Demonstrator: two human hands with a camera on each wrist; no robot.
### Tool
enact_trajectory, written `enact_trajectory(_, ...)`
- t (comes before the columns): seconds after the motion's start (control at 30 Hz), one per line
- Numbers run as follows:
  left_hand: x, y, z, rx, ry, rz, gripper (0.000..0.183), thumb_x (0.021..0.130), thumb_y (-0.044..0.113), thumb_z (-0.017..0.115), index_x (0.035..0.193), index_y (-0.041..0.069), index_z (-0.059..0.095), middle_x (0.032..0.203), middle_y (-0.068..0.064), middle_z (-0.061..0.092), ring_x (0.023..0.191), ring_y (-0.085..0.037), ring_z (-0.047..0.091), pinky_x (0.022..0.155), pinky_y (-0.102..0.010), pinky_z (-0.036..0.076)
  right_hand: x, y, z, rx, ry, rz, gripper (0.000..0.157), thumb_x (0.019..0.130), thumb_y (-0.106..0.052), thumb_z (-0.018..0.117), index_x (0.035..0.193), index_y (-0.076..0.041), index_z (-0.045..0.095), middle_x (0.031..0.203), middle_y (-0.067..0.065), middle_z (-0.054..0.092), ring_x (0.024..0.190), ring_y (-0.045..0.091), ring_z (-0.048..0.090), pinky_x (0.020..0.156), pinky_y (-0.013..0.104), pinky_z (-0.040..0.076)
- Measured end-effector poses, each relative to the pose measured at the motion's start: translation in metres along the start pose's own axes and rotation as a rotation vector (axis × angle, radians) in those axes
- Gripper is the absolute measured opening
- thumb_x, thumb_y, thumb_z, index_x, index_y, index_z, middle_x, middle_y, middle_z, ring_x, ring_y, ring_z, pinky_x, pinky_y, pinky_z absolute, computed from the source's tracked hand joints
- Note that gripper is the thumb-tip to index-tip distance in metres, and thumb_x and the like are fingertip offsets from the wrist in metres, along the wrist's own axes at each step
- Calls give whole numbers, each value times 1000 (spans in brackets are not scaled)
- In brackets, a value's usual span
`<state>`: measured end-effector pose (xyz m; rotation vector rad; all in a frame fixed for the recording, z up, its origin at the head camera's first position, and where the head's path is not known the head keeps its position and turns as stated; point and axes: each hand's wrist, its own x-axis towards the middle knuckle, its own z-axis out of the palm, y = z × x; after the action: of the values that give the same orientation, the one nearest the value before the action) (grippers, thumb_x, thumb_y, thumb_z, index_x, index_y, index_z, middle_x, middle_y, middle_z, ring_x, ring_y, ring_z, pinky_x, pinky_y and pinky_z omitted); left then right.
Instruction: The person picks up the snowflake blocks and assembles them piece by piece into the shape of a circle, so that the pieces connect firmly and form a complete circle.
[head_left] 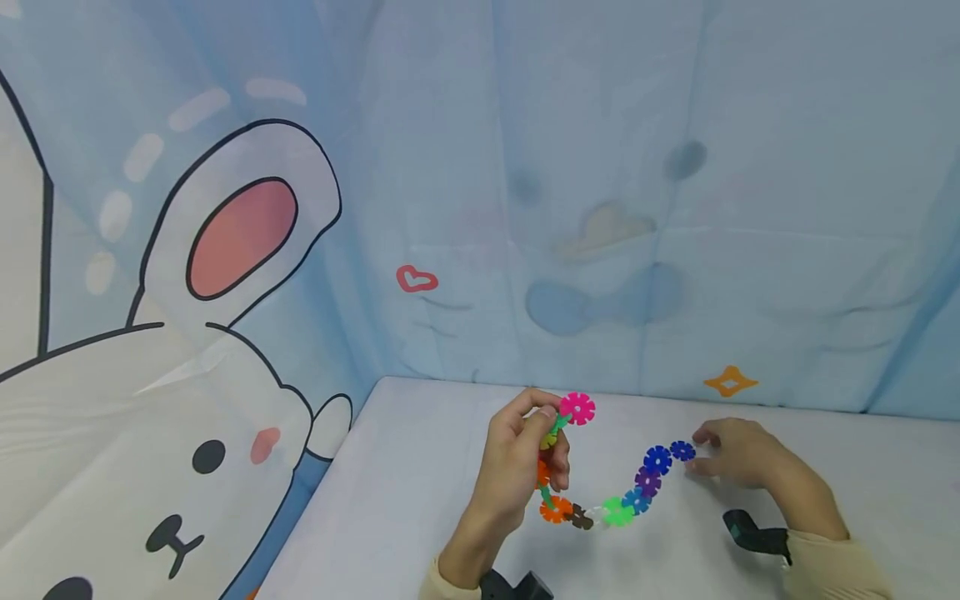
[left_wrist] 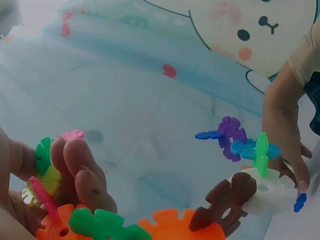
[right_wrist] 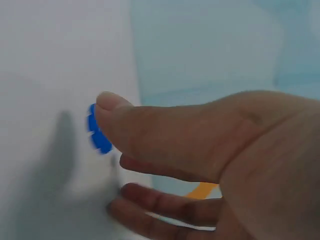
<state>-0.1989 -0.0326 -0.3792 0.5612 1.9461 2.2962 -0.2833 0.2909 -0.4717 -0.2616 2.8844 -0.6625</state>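
Observation:
My left hand (head_left: pixel 510 467) holds a chain of snowflake discs, thumb and fingers around its upper part, where a pink disc (head_left: pixel 577 408) sticks out on top. From there the chain hangs past an orange disc (head_left: pixel 555 510), a brown disc (left_wrist: pixel 225 202), a white disc (left_wrist: pixel 272 192) and a green disc (head_left: pixel 618 512). Its far end rises through a light blue and a purple disc (left_wrist: pixel 231 139) to a dark blue one (head_left: pixel 657 460). Between thumb and fingers, my right hand (head_left: pixel 738 454) pinches a separate blue snowflake disc (right_wrist: pixel 100 132), which stands apart from the chain in the left wrist view.
Both hands are above a white tabletop (head_left: pixel 360 517). A blue printed curtain (head_left: pixel 480 208) hangs behind it, with a large cartoon rabbit (head_left: pixel 150 450) at left. Black wrist cameras, such as the right one (head_left: pixel 753 533), sit at both sleeves.

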Motion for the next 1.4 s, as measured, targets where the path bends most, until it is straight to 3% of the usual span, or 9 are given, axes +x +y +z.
enact_trajectory(0.3,1,0,0,-12,-37,20,28,111,18,47,112,-10,55,58,-1,46,43,-8,49,48,-19,51,10,15,20,73,34,22,24,89,-16,83,104,-3,68,90,10,64,83,25,57,70,39,54)
enact_trajectory(0.4,1,0,1,-24,-57,22,30,110,20,53,111,-10,54,56,2,45,42,-7,48,47,-18,49,12,16,22,89,39,5,26,91,-16,80,109,-1,68,90,8,63,82,24,56,70,37,53)
enact_trajectory(0.53,0,-1,2,-37,-56,38,27,107,18,59,112,-8,58,53,3,43,40,-7,46,45,-17,45,13,12,24,105,54,-40,36,91,-20,79,118,1,66,98,14,67,88,28,60,76,47,59)
enact_trajectory(0.63,0,-1,2,-41,-36,52,25,106,17,62,112,-7,62,53,3,44,40,-6,46,44,-17,44,14,7,28,89,80,-51,32,90,-20,80,113,-2,68,98,14,67,88,29,61,76,50,59)
enact_trajectory(0.97,0,-1,3,-37,16,63,26,106,17,63,112,-9,65,55,4,49,42,-5,49,45,-18,50,12,0,29,104,109,-62,23,93,-15,80,100,0,65,86,5,63,78,20,55,66,32,51)
enact_trajectory(1.07,0,0,2,-40,37,71,26,107,17,62,111,-9,65,56,3,49,42,-6,50,45,-18,50,6,-12,18,149,229,-134,20,96,-19,79,98,-3,66,81,0,65,72,13,58,58,25,48)
enact_trajectory(1.13,-1,0,2,-44,51,80,26,107,17,61,112,-8,64,56,2,49,42,-6,50,45,-19,51,-1,-27,8,196,385,-221,17,96,-17,79,96,-6,66,79,-1,69,68,6,61,55,21,49)
enact_trajectory(1.27,-2,0,1,-52,75,110,25,108,16,60,111,-8,65,56,-4,48,41,-6,51,44,-18,50,-19,-65,-15,243,733,-440,20,85,-2,87,94,-9,70,78,2,77,73,-15,63,66,7,52)
enact_trajectory(1.4,-2,1,2,-61,106,144,23,107,15,60,109,-8,66,58,-15,46,41,-5,51,44,-17,50,-39,-103,-30,268,901,-593,32,73,11,89,94,-9,77,81,3,80,82,-24,62,79,1,47)
